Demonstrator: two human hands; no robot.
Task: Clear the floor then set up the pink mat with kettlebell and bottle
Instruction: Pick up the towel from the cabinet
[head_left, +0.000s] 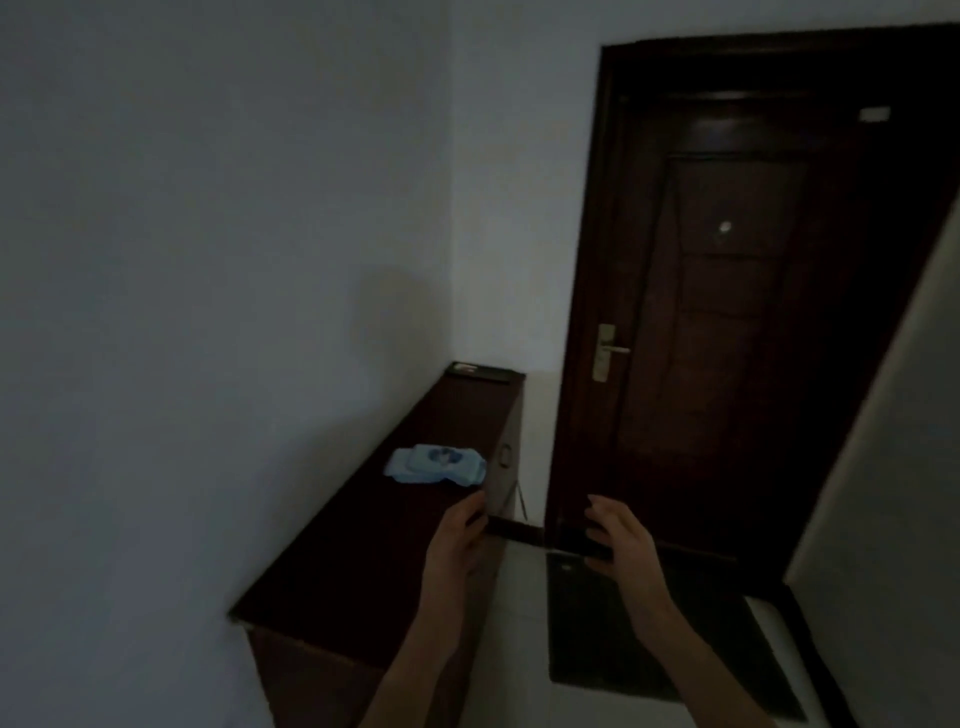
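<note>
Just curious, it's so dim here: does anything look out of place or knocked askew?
Nothing obvious. A blue wipes pack lies flat on the dark cabinet, and the doormat lies flat before the closed door.

A dark rectangular floor mat (649, 639) lies flat on the pale floor (519, 649) at five o'clock, its far end touching the dark wooden door (727, 312).

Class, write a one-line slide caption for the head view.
Both hands, left and right, reach forward beside a dark cabinet near a closed door.
</note>
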